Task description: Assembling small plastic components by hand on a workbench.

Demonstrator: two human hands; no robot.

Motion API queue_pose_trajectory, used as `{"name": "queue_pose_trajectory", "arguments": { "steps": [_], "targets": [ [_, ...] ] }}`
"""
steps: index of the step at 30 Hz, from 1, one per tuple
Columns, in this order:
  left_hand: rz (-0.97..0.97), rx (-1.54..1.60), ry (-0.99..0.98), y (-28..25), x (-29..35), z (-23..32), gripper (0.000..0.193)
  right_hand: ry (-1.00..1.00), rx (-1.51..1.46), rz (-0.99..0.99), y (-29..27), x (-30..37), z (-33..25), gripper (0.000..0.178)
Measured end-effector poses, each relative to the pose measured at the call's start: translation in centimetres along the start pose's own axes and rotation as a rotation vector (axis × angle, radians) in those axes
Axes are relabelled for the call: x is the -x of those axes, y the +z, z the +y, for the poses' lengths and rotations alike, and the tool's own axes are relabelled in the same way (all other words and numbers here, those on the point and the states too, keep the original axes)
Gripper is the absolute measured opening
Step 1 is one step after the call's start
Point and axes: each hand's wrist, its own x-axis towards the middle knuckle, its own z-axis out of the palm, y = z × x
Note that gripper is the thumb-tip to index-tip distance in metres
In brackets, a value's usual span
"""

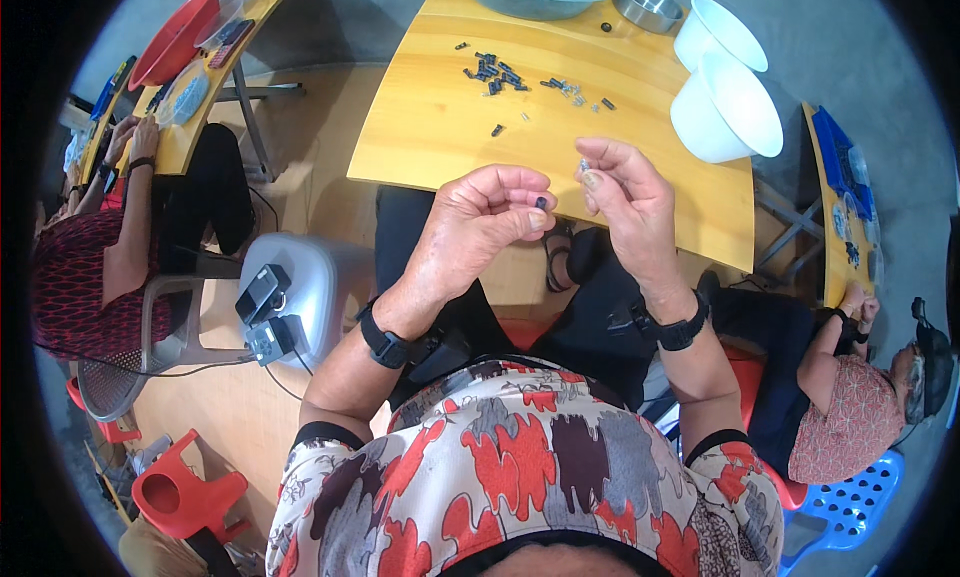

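My left hand (478, 222) is closed in a pinch on a small dark cylindrical piece (541, 204), held just off the table's near edge. Beside it, my right hand (630, 192) pinches a small clear piece (584, 165) between thumb and fingertips. The two pieces are apart. Beyond my hands, a loose pile of small dark pieces (492, 75) lies on the yellow table (420, 117). To its right is a little group of clear pieces (573, 93), with a few dark ones next to them. A single dark piece (497, 131) lies nearer to me.
At the table's far side stand a bowl (540, 5) full of dark pieces and a metal dish (650, 5). Two white tubs (725, 107) occupy the right edge. A grey stool (300, 297) with black devices and cables is at my left. People work at tables on both sides.
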Motion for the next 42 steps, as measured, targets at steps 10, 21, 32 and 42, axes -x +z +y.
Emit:
{"name": "queue_pose_trajectory", "arguments": {
  "steps": [10, 21, 32, 42],
  "targets": [
    [-0.060, -0.016, 0.049, 2.4, 2.8, 1.6, 0.026, -0.017, -0.306, -0.134, -0.2, 3.2, -2.3, 0.013],
    [-0.039, -0.031, 0.029, 2.7, 3.5, 0.3, 0.021, -0.294, 0.698, 0.087, -3.1, -0.9, 2.1, 0.007],
    [0.070, -0.031, -0.069, 1.1, 1.1, -1.0, 0.017, -0.038, 0.541, 0.032, -4.7, -4.0, 4.5, 0.012],
    [0.118, -0.134, -0.027, 1.3, -1.8, -2.1, 0.019, -0.276, 0.618, -0.075, -1.0, -0.2, 0.7, 0.013]
  ]
}}
